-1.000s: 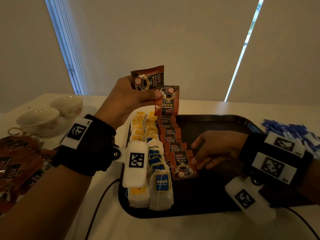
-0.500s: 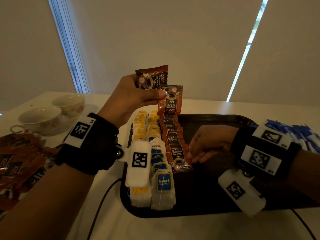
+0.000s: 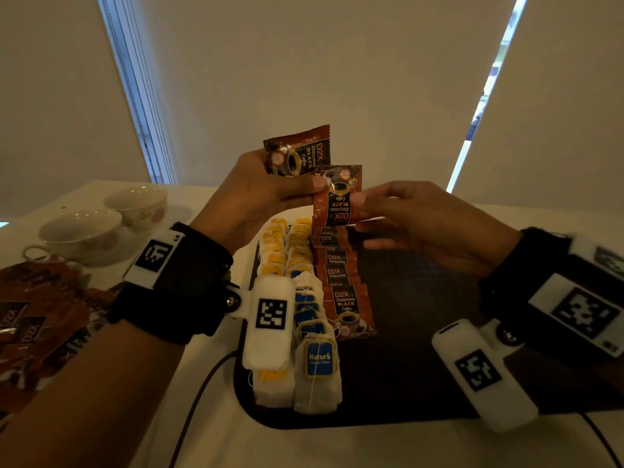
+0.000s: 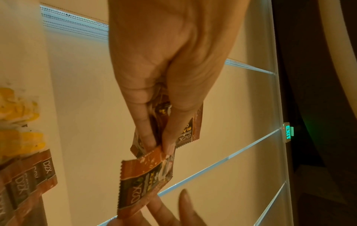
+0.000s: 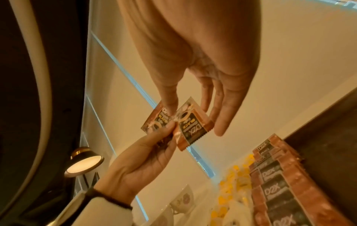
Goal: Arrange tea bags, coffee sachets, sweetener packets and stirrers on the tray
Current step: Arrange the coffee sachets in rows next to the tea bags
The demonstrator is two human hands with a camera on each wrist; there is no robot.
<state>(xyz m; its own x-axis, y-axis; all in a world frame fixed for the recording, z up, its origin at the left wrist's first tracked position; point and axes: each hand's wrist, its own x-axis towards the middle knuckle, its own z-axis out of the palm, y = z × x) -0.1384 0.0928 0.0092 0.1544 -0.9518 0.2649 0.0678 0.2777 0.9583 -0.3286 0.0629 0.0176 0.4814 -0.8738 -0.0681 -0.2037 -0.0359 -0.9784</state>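
My left hand [image 3: 314, 187] is raised above the far end of the black tray [image 3: 422, 298] and pinches two brown coffee sachets. One sachet [image 3: 304, 153] sticks up; the other [image 3: 337, 201] hangs down under my thumb. My right hand [image 3: 364, 211] is level with the hanging sachet, thumb tip at its right edge, fingers extended beside and below it. The right wrist view shows those fingers [image 5: 222, 119] straight next to the sachet [image 5: 193, 126]. On the tray lie a row of coffee sachets [image 3: 344, 298] and two rows of tea bags [image 3: 317, 359].
Two teacups [image 3: 81, 231] stand at the back left of the pale table. A heap of loose coffee sachets [image 3: 40, 315] lies at the left edge. A black cable [image 3: 196, 400] runs along the table in front of the tray. The tray's right half is bare.
My right hand has lifted off the sachet row on the tray and come up to the hanging sachet. My left hand has stayed up with both sachets.
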